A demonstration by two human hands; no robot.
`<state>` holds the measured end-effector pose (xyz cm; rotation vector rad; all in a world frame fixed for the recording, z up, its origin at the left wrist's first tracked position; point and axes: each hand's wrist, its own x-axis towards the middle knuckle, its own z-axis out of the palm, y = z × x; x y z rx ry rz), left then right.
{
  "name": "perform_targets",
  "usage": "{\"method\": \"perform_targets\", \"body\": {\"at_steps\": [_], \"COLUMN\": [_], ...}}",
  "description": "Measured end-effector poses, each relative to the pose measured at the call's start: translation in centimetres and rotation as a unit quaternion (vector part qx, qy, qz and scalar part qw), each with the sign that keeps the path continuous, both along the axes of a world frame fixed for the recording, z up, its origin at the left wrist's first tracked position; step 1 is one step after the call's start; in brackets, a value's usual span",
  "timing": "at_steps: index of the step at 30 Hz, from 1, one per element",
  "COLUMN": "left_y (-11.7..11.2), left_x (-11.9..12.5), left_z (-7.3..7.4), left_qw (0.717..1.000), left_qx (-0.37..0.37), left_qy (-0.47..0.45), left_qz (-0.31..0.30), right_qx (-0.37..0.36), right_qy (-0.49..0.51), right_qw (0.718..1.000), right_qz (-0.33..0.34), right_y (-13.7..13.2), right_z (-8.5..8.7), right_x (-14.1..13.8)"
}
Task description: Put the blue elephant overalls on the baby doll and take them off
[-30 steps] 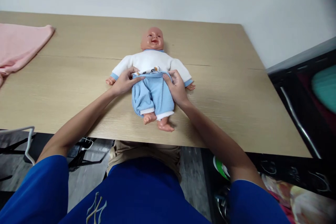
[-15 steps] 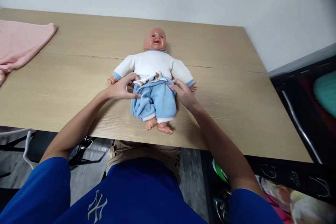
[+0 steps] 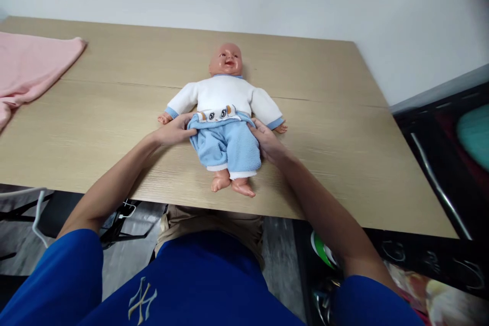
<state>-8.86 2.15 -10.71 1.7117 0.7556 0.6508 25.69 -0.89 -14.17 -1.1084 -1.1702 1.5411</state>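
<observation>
A baby doll (image 3: 226, 61) lies face up on the wooden table, its feet towards me. It wears a white top (image 3: 224, 94) with blue cuffs and light blue pants (image 3: 233, 147) with white hems. Across the belly shows a strip of the top printed with an animal face. My left hand (image 3: 176, 130) grips the pants' waistband at the doll's hip on the left, fingers partly under the cloth. On the other hip, my right hand (image 3: 268, 141) pinches the waistband's side; some of its fingertips are hidden by the fabric.
A pink cloth (image 3: 34, 63) lies at the table's left. The wooden table (image 3: 336, 163) ends just in front of my body. Black furniture (image 3: 431, 178) stands against its right side, and a dark chair (image 3: 63, 214) is below at left.
My left hand has closed on the waistband, and the pants' left side is pulled straighter and wider. The printed face on the top now lies flatter and shows more. My right hand has barely moved.
</observation>
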Motion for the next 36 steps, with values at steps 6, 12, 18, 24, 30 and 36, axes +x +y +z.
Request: {"method": "perform_targets", "body": {"at_steps": [6,12,18,24,30,36], "left_y": [0.6,0.5,0.9,1.2,0.9,0.4], "left_x": [0.0,-0.9,-0.2,2.0,2.0,0.1], "left_z": [-0.6,0.6,-1.2,-2.6,-2.4,-1.9], "left_qw": [0.999,0.999,0.987,0.975,0.975,0.983], "left_qx": [0.002,0.030,0.092,0.044,0.051,0.063], "left_qy": [-0.021,0.027,-0.027,-0.087,-0.029,0.023], "left_qz": [0.029,0.035,0.129,0.198,0.215,0.170], "right_qx": [0.037,0.137,0.249,0.185,0.134,0.040], "right_qy": [-0.009,-0.093,-0.130,-0.111,-0.071,-0.105], "right_qw": [0.999,0.986,0.955,0.968,0.980,0.993], "right_qz": [0.012,-0.021,-0.091,-0.131,-0.125,-0.042], "right_y": [0.5,0.9,0.5,1.4,2.1,1.8], "right_z": [0.3,0.5,0.8,-0.3,-0.8,-0.2], "right_x": [0.3,1.0,0.8,-0.8,-0.3,2.0]}}
